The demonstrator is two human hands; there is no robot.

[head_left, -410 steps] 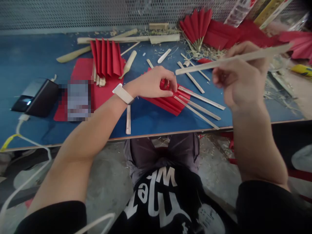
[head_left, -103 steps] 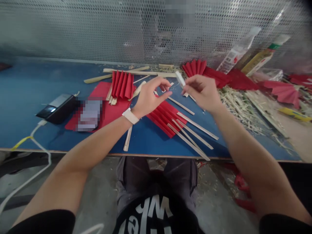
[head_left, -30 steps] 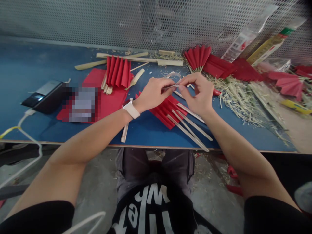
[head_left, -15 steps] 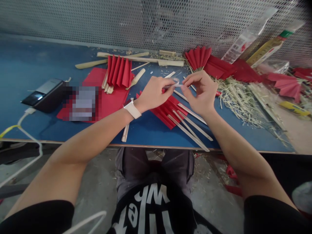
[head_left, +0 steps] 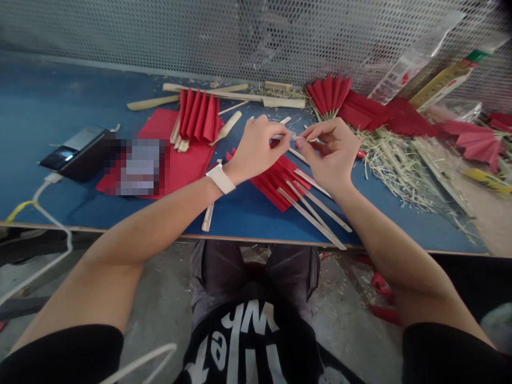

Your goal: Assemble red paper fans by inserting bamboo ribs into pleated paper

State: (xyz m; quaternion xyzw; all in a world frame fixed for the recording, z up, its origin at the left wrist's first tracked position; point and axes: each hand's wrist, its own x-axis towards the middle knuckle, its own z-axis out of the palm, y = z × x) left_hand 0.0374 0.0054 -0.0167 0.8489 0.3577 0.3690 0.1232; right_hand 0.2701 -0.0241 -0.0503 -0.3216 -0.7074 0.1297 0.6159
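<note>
A thin whitish strip [head_left: 292, 136], perhaps tape, spans the small gap between my two hands. My left hand [head_left: 264, 145] pinches one end between thumb and forefinger. At the other end, the thumb and forefinger of my right hand [head_left: 331, 150] close on it, with the remaining fingers curled. Below them lies a pleated red paper [head_left: 276, 184], partly covered by my left hand. Several flat wooden sticks [head_left: 314, 205] fan out from that paper towards the table's front edge.
Left of centre, a folded red paper fan [head_left: 198, 114] rests on red sheets [head_left: 188, 168] beside a blurred-out rectangle. A black device [head_left: 76, 152] with a white cable stands farther left. Plant shavings [head_left: 390, 160] and another red fan [head_left: 330, 96] lie right, near two bottles [head_left: 450, 80].
The strip's curled loop between my hands has flattened and shortened. My fingertips stay close together in nearly the same place. The whole view has shifted slightly.
</note>
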